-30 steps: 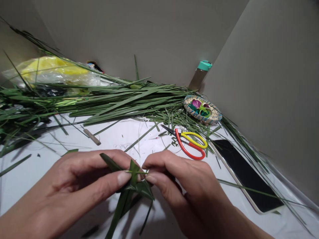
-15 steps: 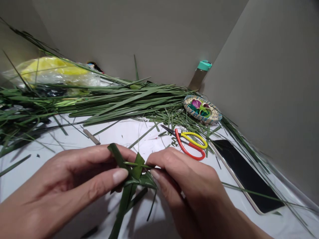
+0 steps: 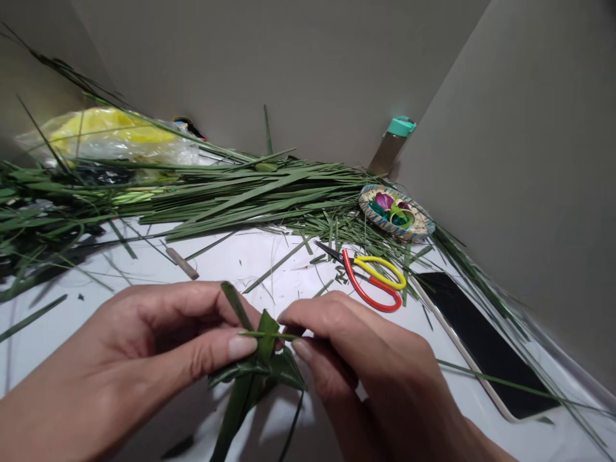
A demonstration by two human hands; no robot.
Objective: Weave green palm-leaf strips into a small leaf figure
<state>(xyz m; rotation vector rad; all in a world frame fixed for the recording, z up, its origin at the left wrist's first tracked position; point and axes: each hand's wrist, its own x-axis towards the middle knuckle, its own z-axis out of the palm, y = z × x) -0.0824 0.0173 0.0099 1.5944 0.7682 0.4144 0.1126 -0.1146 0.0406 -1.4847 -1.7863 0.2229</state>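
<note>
Both hands work on a folded piece of green leaf strips (image 3: 260,369) just above the white table (image 3: 58,333). My left hand (image 3: 158,346) pinches the folded leaf between thumb and fingers, one strip end sticking up past the forefinger. My right hand (image 3: 356,359) is closed in a pinch on a thin strip that crosses the fold at its top. Long loose ends of the leaf hang down toward me between the wrists.
A long pile of green leaves (image 3: 216,192) lies across the back of the table. Red-and-yellow scissors (image 3: 373,282), a phone (image 3: 481,340), a small woven dish of coloured bits (image 3: 395,212), a teal-capped bottle (image 3: 392,144) and a plastic bag (image 3: 110,138) sit around it.
The hands turned the folded leaf a little and shifted slightly right; the strip end by my left forefinger now stands more upright. Both grips have held throughout.
</note>
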